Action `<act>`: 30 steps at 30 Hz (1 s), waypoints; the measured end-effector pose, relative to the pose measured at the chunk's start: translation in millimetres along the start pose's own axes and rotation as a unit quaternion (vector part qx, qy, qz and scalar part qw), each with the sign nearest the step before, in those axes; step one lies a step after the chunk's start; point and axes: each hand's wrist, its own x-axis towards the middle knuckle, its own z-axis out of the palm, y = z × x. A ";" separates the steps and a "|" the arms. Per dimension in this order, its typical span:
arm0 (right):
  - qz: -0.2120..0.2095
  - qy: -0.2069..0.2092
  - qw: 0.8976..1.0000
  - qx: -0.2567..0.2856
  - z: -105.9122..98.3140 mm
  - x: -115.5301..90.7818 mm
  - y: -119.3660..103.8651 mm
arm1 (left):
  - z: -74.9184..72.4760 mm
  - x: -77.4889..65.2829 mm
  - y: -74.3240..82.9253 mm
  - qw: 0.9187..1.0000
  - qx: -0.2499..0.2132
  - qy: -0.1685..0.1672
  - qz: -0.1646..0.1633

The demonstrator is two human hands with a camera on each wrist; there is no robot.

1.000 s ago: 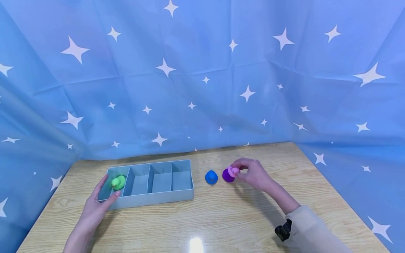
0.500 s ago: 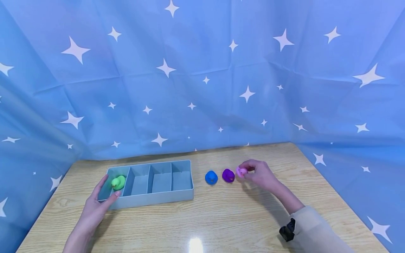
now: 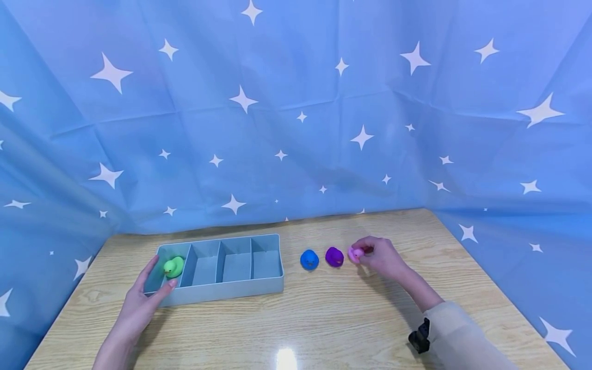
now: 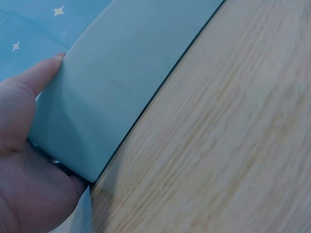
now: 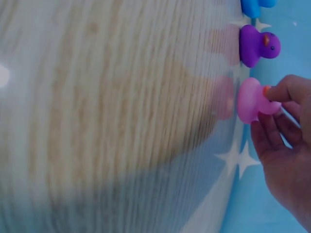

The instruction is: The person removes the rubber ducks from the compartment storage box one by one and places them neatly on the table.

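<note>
My right hand [image 3: 381,258] pinches a pink rubber duck [image 5: 249,100] by its head, at the table surface as far as I can tell. Just left of it in the head view sits a purple rubber duck [image 3: 334,257], then a blue rubber duck [image 3: 309,260]. On the left, a grey-blue divided box [image 3: 226,292] lies lengthwise, a green rubber duck [image 3: 173,267] in its leftmost compartment. My left hand [image 3: 139,303] holds that end of the box, thumb at the front wall and fingers along the left side. In the left wrist view the box wall hides some fingers.
The wooden table [image 3: 324,318] has a blue star-patterned cloth [image 3: 296,118] hanging behind it and at both sides. A black wrist device [image 3: 419,336] sits at the right sleeve [image 3: 455,334]. Thin dividers split the box into compartments.
My right hand has moved right with the pink duck, from in front of the purple duck to beside it, and slightly down. The left hand and box have stayed in place.
</note>
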 end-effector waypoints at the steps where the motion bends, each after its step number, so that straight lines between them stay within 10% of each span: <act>1: 0.001 0.000 1.000 -0.001 0.0 0.3 0.8 | 0.1 0.2 0.1 1.000 0.000 0.000 0.000; 30: -0.064 0.006 0.998 -0.012 -0.4 5.7 -20.2 | 0.3 1.4 -1.0 1.000 -0.008 -0.002 -0.001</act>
